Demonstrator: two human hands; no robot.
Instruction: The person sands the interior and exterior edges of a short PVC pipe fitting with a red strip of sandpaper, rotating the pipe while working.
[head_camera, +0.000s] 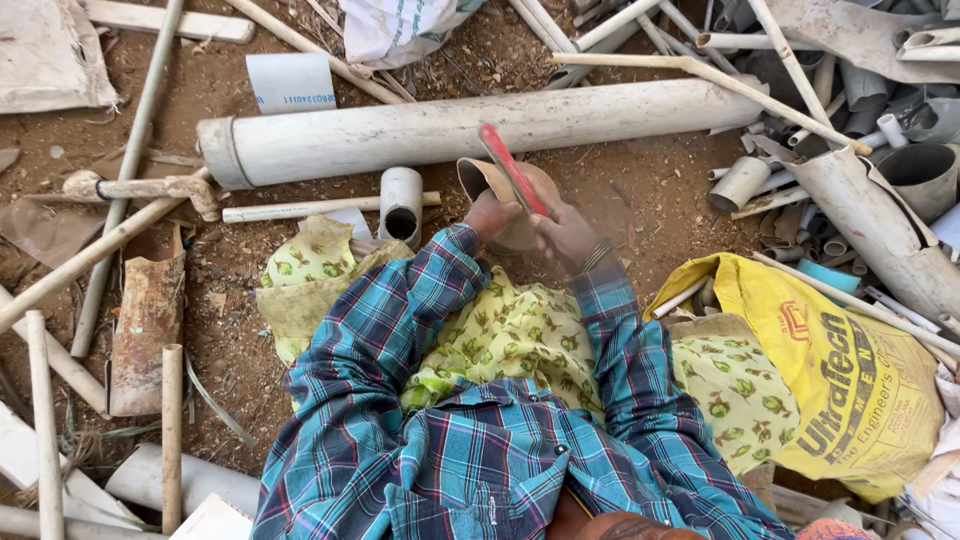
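Person sits on the dirt ground (640, 200), legs under a yellow-green cloth (510, 330) w/ leaf prints; plaid sleeves reach fwd to the middle of the view.

Left hand (492, 214) is curled round a tan pipe piece (500, 185), pressed against its side, holding it just past the knees; its open mouth tilts up and to the left. Right hand (566, 234) is closed tight round the low end of a red saw blade (512, 168); the blade slants up-left across the pipe piece and seems to touch its rim. Looks to me like the cutting step is on now, w/ the blade working at the pipe; the next stroke would need the left hand to keep the piece from rolling and the blade to stay in one line.

Just beside the left hand stands a short grey pipe stub (401, 203); past it lies a long white pipe (480, 125) across the ground; a yellow sack (840, 380) sits on the right; far right is a heap of pipe scraps (860, 100).

Hard to tell: the cut itself is hidden by hands and blur; can't see the fingers' far side, or the blade's teeth; the sack and heap run off the edge.
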